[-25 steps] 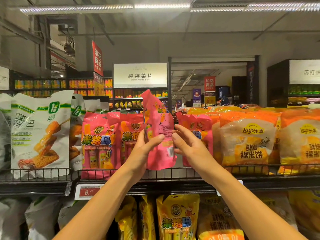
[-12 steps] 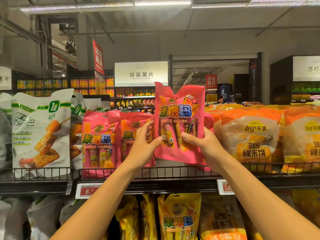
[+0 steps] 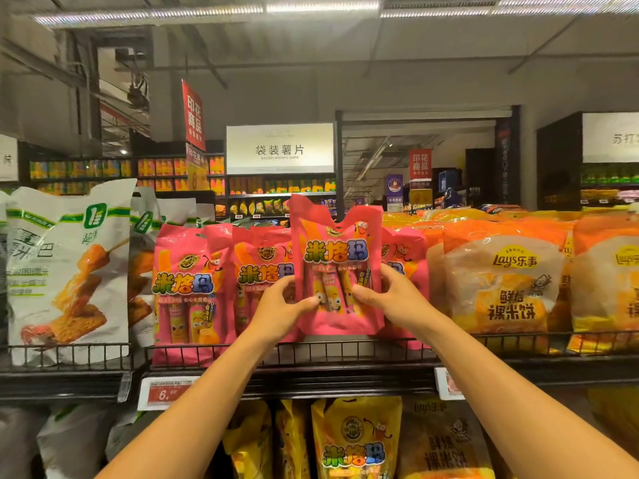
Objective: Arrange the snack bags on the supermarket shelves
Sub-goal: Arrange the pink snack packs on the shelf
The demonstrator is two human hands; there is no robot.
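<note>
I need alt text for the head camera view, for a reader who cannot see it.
Two bare hands, left hand and right hand, hold a pink snack bag upright by its sides above the wire shelf. More pink bags stand left, orange Lay's bags right.

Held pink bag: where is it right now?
Head view, centre: the pink bag is upright between left hand and right hand, over the top shelf's rail, before other pink bags.

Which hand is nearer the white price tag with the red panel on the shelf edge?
Left. The left hand is above the price tag; the right hand is farther right.
</note>
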